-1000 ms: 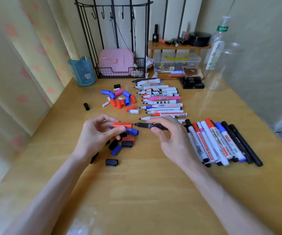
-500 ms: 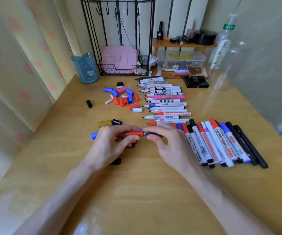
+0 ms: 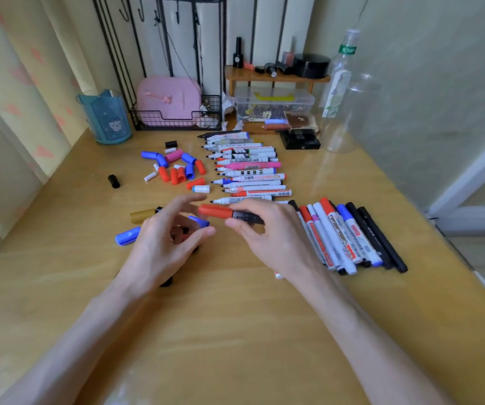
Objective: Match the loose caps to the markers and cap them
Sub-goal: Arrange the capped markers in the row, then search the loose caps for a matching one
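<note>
Bare near table (image 3: 235, 331); caps (image 3: 177, 171) beyond

Light: soft, even daylight, brightest through the curtain (image 3: 16, 83) at 10 o'clock.
Glare: pale sheen on my desk (image 3: 352, 182) at 2 o'clock.
Shadows: faint beneath my wrists.
Blur: my left hand (image 3: 165, 244) smears slightly.
Edges: lines bow outward.

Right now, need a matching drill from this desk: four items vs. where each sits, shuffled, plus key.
Items:
1. red-capped marker
2. gold marker
3. blue cup
4. green-labelled bottle

Places:
a. far left, by the curtain
b. far right, by the wall
c. in the right hand
d. lying on the table, just beyond the left hand

Pairs: 1-c, 2-d, 3-a, 4-b.
</note>
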Demonstrator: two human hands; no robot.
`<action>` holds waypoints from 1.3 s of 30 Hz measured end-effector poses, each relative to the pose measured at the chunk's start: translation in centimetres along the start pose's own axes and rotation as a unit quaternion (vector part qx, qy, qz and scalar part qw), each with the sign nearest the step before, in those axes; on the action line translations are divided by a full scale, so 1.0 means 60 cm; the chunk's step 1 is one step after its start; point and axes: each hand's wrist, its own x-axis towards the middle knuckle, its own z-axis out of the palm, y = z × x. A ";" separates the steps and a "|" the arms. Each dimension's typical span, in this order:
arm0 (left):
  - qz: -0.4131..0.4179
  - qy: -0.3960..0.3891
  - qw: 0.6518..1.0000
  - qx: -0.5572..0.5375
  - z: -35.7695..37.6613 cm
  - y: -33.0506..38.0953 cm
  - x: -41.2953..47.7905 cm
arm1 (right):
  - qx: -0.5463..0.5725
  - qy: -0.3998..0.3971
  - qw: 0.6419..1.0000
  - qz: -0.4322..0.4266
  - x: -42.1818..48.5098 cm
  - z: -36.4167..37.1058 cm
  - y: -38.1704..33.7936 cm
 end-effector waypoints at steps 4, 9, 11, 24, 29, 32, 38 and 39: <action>0.017 -0.005 1.000 0.022 0.012 0.008 0.006 | -0.078 0.063 0.992 0.074 0.017 -0.048 0.021; 0.049 -0.035 0.998 0.033 0.042 0.026 0.013 | -0.200 0.094 0.956 0.194 -0.009 -0.109 0.057; 0.059 -0.048 0.997 0.032 0.058 0.030 0.016 | -0.238 0.097 0.942 0.215 -0.027 -0.116 0.070; 0.051 -0.044 0.996 0.055 0.060 0.009 0.017 | -0.303 0.085 0.927 0.201 -0.040 -0.088 0.086; 0.030 -0.014 0.997 0.068 0.018 0.000 0.011 | -0.289 0.105 0.940 0.146 -0.030 -0.081 0.078; 0.014 -0.004 0.996 0.089 -0.014 -0.016 0.007 | -0.256 0.056 0.961 0.092 -0.008 -0.059 0.071; -0.005 0.021 0.991 0.131 -0.060 -0.053 -0.005 | -0.239 -0.035 0.970 0.037 0.049 0.014 0.068; -0.005 0.023 0.990 0.141 -0.065 -0.058 -0.007 | -0.242 -0.042 0.969 0.035 0.054 0.023 0.068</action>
